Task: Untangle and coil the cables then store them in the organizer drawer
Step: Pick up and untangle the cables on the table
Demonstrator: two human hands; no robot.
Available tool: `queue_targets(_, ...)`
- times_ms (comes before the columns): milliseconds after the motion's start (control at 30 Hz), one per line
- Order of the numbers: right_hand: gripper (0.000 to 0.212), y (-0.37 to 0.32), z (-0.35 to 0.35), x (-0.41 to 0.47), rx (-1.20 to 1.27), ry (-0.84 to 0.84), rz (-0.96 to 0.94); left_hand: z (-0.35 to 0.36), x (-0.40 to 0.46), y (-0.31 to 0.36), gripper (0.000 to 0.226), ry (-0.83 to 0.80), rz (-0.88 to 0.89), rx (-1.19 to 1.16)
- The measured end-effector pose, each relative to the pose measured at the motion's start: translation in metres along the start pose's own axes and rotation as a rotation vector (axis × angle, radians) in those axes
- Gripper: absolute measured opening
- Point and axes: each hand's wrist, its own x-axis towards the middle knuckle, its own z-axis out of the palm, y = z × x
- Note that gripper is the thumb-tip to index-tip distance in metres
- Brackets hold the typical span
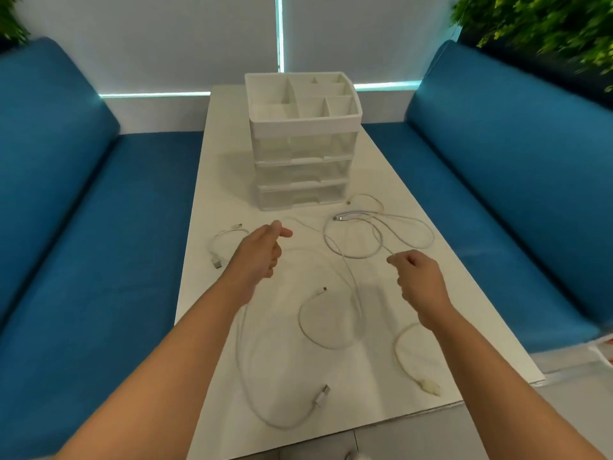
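Several white cables lie loose on the white table [391, 151]. A tangle of loops [403, 232] sits at the right, in front of the clear three-drawer organizer [303, 144], whose drawers are all closed. My left hand [262, 252] pinches a thin white cable [310, 229] between thumb and forefinger. My right hand [419, 280] pinches a strand that leads out of the tangle. A short coiled cable [229, 239] lies to the left. One loop [326, 322] lies between my arms. A long cable ends in a USB plug [323, 393] near the front edge.
Blue sofa seats [99, 260] flank the table on both sides. Another cable with a chunky plug [429, 386] lies by the table's front right edge. The organizer's open top tray [302, 97] has several compartments. Green plants [547, 24] hang at the upper corners.
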Motion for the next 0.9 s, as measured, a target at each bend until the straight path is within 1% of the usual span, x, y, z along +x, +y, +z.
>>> queue_targets(67,0.018,-0.03,-0.005,-0.003,0.116,0.021,0.025,-0.001,-0.007,0.019,0.034,-0.04,0.03,-0.09)
queue_targets(167,0.016,-0.074,-0.005,-0.013,0.245,0.015,-0.006,0.002,-0.016,0.04,0.034,-0.068,0.039,-0.205)
queue_targets(267,0.016,-0.108,-0.005,-0.024,0.357,-0.041,-0.086,0.008,-0.018,0.054,0.034,-0.087,0.04,-0.262)
queue_targets(367,0.013,-0.127,-0.002,-0.025,0.43,-0.115,-0.148,0.015,-0.019,0.066,0.033,-0.116,0.04,-0.287)
queue_targets(500,0.013,-0.121,0.0,-0.025,0.389,-0.209,-0.173,0.023,-0.023,0.07,0.033,-0.161,0.006,-0.296)
queue_targets(633,0.014,-0.099,-0.004,-0.026,0.349,-0.235,-0.157,0.023,-0.017,0.062,0.034,-0.079,-0.112,-0.514)
queue_targets(700,0.015,-0.094,-0.003,-0.024,0.329,-0.245,-0.159,0.025,-0.014,0.064,0.035,-0.059,-0.142,-0.57)
queue_targets(800,0.018,-0.096,0.003,-0.021,0.337,-0.271,-0.162,0.03,-0.014,0.078,0.032,-0.07,-0.11,-0.583)
queue_targets(900,0.02,-0.1,0.005,-0.018,0.354,-0.277,-0.161,0.036,-0.021,0.097,0.03,-0.074,-0.018,-0.47)
